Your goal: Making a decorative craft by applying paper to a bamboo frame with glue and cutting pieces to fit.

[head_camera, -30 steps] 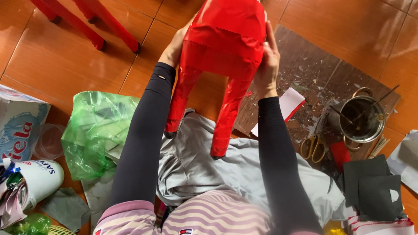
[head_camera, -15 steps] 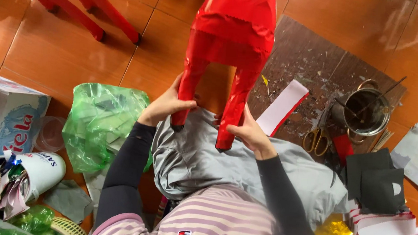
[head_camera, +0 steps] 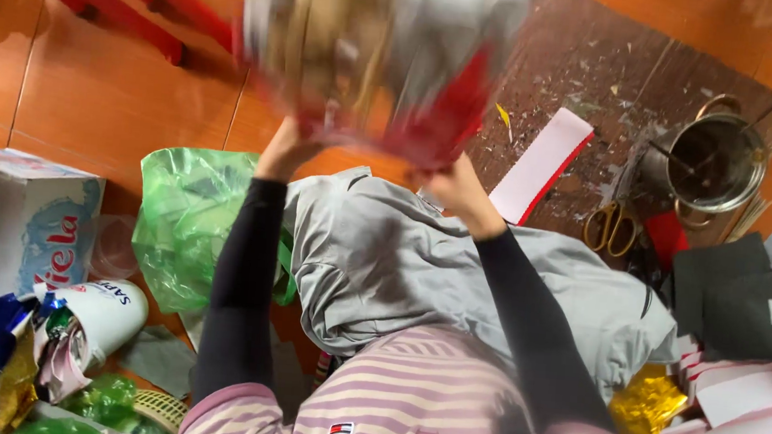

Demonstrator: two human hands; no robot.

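Hands point(head_camera: 286, 149) and point(head_camera: 448, 181) gripped the lower edge of a red paper form point(head_camera: 371, 51), left and right closed on it, above the lap.

I judged it could tear or slip where thin paper was pinched; motion blur hid detail. Long axis ran away from me, open underside facing the camera, over the orange floor tiles point(head_camera: 102, 94).

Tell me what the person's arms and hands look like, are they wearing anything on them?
Both arms wear long, tight black sleeves reaching the wrists, under a top striped pink and white with short sleeves. The left hand and the right hand are bare: no gloves. No rings, watch or bracelets can be made out.
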